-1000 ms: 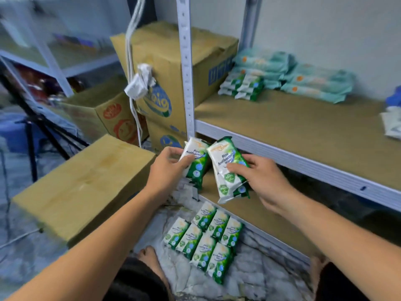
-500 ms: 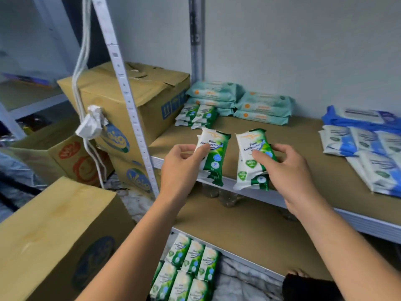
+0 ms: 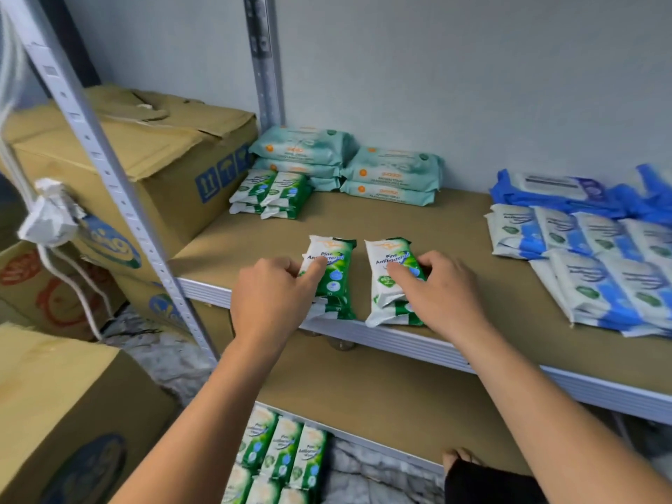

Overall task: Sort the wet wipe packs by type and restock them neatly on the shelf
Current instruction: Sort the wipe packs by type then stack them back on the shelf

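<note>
My left hand (image 3: 271,298) grips a small stack of green-and-white pine antibacterial wipe packs (image 3: 332,265), resting on the front of the brown shelf board (image 3: 363,220). My right hand (image 3: 442,291) grips a second stack of the same green packs (image 3: 387,256) just to the right, also on the board. At the back left lies a pile of matching green packs (image 3: 272,192). Teal packs (image 3: 349,165) are stacked against the wall. Blue-and-white packs (image 3: 596,263) lie in rows at the right. Several more green packs (image 3: 282,456) lie on the floor below.
A grey shelf upright (image 3: 109,176) stands left of my hands, with cardboard boxes (image 3: 163,169) behind it and another box (image 3: 54,412) at the lower left. A lower shelf board (image 3: 363,394) runs under the metal front rail (image 3: 418,347). Dark-blue packs (image 3: 567,191) sit at the back right.
Both hands moved forward and down, bringing the two green stacks from the air in front of the shelf onto the shelf board. The camera moved closer to the shelf.
</note>
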### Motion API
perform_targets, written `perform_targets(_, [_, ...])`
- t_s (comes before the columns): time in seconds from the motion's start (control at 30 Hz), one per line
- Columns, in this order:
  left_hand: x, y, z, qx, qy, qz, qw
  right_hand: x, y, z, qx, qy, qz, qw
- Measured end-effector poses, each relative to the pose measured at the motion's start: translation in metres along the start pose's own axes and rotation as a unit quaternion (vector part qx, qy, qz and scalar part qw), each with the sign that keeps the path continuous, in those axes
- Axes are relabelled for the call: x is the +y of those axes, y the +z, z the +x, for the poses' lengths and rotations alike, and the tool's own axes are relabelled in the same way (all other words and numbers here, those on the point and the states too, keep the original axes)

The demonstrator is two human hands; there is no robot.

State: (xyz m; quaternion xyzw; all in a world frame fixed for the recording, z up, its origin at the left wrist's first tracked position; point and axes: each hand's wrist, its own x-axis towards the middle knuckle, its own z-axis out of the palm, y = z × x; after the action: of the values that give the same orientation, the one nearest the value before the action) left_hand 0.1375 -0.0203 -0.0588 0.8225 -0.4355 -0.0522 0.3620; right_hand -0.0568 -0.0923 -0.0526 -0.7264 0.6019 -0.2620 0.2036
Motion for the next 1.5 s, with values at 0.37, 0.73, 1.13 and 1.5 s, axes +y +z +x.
perform_targets(0.37, [-0.013,-0.03,-0.012,-0.167,0.114,-0.134,0.97,0.022,-0.027,-0.031,-0.112,-0.181,-0.017,0.977])
perform_targets(0.73, [-0.018,-0.008,-0.018,-0.115,0.247,-0.079,0.959,0.021,-0.009,-0.03,-0.029,-0.226,0.011,0.974])
perform_targets(1.13, [-0.017,-0.001,-0.028,-0.055,0.268,-0.055,0.96,0.026,-0.011,-0.021,-0.04,-0.231,0.027,0.972])
perform_targets(1.5, [-0.019,-0.011,0.005,-0.088,0.337,0.034,0.937,0.019,0.006,-0.006,-0.021,-0.237,0.033,0.971])
